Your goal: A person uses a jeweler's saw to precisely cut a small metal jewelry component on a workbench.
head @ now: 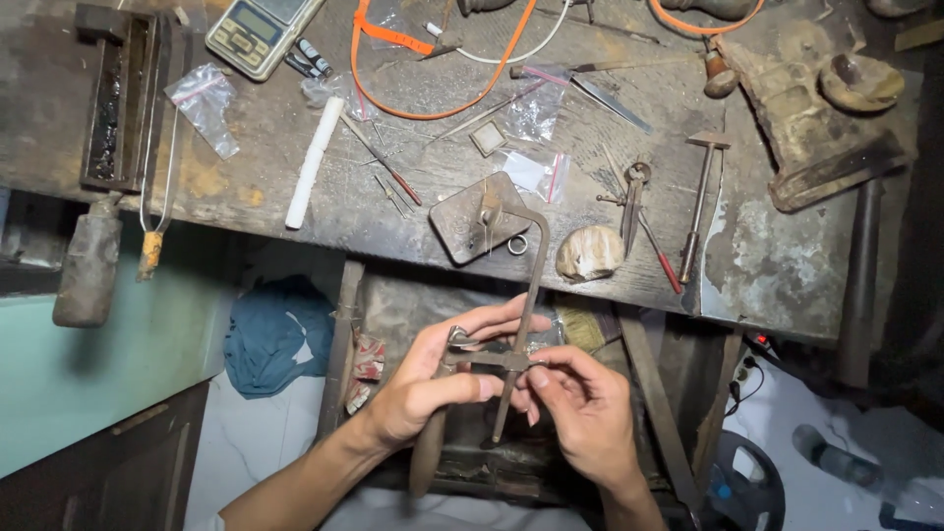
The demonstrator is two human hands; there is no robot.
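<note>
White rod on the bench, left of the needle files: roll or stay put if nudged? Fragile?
The white rod looks round and smooth, lying flat on the worn bench, so a sideways nudge would probably roll it. It looks straight and stiff, likely rigid when lifted. If chalky or ceramic, it may snap; the material isn't clear.

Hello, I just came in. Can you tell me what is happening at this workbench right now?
A person sits at a worn wooden workbench and holds a small metal saw frame with both hands. The left hand grips it near the wooden handle, and the right hand pinches its middle part. The frame's top reaches up to the bench edge. A small hammer, a pocket scale and plastic bags lie on the bench.
</note>
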